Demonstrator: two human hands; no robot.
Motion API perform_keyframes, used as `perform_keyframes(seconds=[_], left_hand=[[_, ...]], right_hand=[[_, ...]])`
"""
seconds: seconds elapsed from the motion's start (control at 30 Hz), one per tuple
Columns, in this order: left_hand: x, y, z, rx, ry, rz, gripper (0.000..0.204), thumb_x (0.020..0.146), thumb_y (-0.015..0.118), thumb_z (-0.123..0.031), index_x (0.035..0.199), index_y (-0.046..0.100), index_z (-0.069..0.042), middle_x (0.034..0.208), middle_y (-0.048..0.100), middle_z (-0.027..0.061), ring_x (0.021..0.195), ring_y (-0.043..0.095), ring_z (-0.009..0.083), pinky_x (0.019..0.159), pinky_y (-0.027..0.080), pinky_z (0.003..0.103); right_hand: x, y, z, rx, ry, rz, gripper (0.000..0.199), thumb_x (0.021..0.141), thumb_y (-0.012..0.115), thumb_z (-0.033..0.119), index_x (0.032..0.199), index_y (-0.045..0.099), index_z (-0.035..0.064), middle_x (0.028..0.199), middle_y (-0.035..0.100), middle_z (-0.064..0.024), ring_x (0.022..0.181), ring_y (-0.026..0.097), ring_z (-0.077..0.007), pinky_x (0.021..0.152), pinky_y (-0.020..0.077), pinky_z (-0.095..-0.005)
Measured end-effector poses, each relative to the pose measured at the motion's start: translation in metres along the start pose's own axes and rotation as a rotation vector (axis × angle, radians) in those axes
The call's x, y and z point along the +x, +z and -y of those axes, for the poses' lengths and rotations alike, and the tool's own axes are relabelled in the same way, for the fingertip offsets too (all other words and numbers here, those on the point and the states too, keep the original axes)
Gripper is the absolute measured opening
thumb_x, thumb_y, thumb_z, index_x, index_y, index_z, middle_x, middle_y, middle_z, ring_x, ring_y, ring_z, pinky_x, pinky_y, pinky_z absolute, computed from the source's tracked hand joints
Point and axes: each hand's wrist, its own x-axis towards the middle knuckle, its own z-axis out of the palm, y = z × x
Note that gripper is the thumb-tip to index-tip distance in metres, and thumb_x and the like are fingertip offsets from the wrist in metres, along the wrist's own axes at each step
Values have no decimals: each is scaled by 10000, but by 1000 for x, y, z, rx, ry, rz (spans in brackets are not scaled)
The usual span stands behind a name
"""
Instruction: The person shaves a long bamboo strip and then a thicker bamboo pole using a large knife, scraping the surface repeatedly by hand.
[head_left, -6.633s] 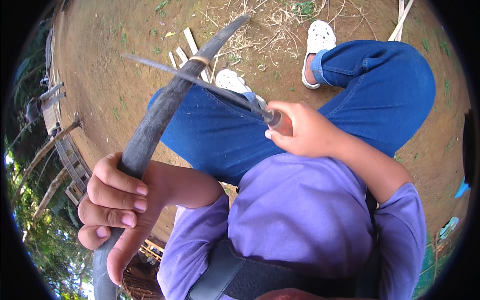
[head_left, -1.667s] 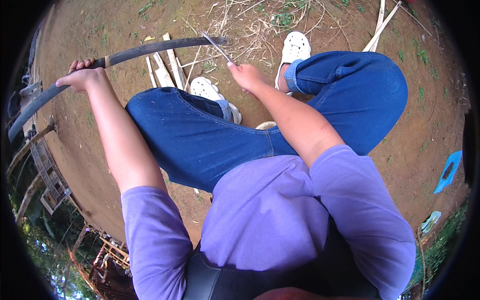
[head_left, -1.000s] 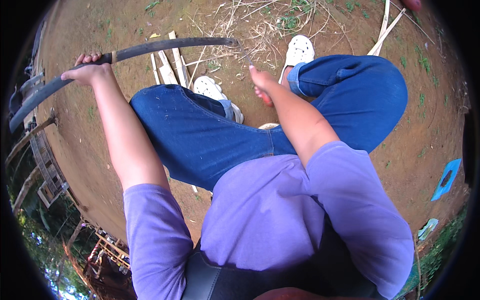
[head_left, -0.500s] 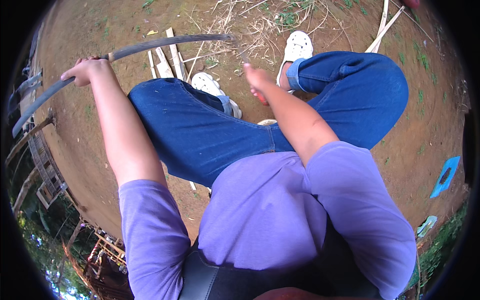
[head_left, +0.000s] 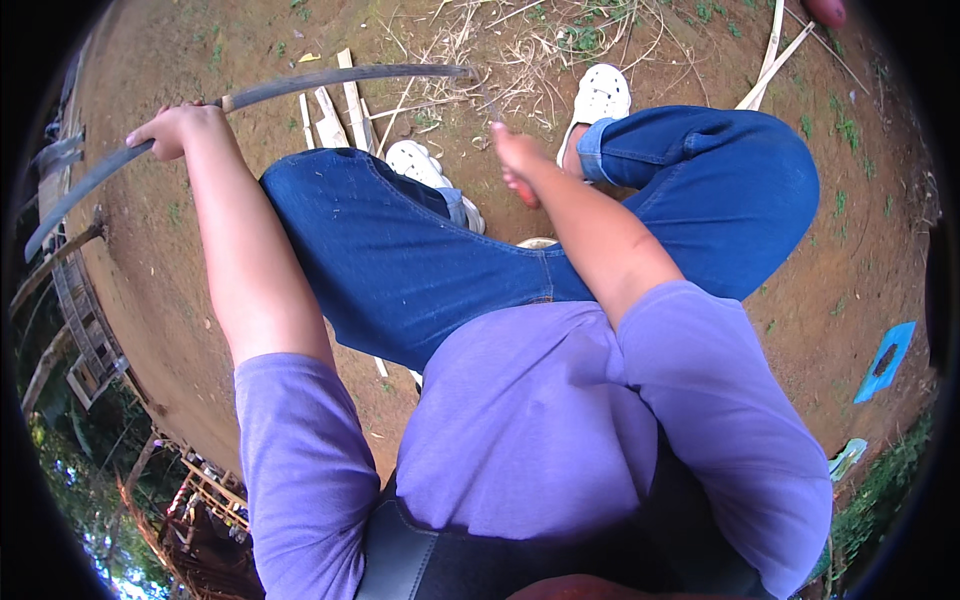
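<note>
My left hand (head_left: 180, 130) is closed round a long grey bamboo pole (head_left: 330, 80), which runs from the far left across to the middle, with a pale ring beside my knuckles. In my right hand (head_left: 518, 165), above the ground between my legs, is a knife with a red-orange handle (head_left: 527, 194). Its thin dark blade (head_left: 487, 98) points forward to the pole's right tip and shows only faintly against the soil. Whether blade and pole touch, I cannot tell.
Pale split strips (head_left: 352, 100) lie beyond my left knee, and dry shavings (head_left: 470, 60) litter the ground ahead. More strips (head_left: 775, 62) cross at the upper right. My white clogs (head_left: 602, 92) stand on brown soil. A blue flat piece (head_left: 886, 360) lies at far right.
The whole scene has shifted slightly in view. Both hands keep their grips, and the pole and knife stay in nearly the same position.
</note>
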Motion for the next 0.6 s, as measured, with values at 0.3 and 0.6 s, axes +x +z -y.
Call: perform_keyframes(seconds=[0.3, 0.6], left_hand=[[3, -1, 4, -16, -6, 15, 667, 1016, 351, -619, 855, 522, 5, 692, 551, 104, 508, 486, 240, 432, 398, 377], [4, 4, 6, 7, -30, 2, 684, 1004, 354, -645, 870, 524, 4, 730, 577, 100, 527, 501, 252, 465, 426, 399]], right_hand=[[-22, 10, 36, -51, -193, 113, 628, 991, 414, 606, 946, 634, 20, 676, 610, -94, 542, 616, -199, 505, 522, -362], [8, -12, -2, 91, 100, -42, 612, 986, 434, 599, 936, 628, 20, 641, 584, -74, 513, 588, -194, 487, 493, -358]])
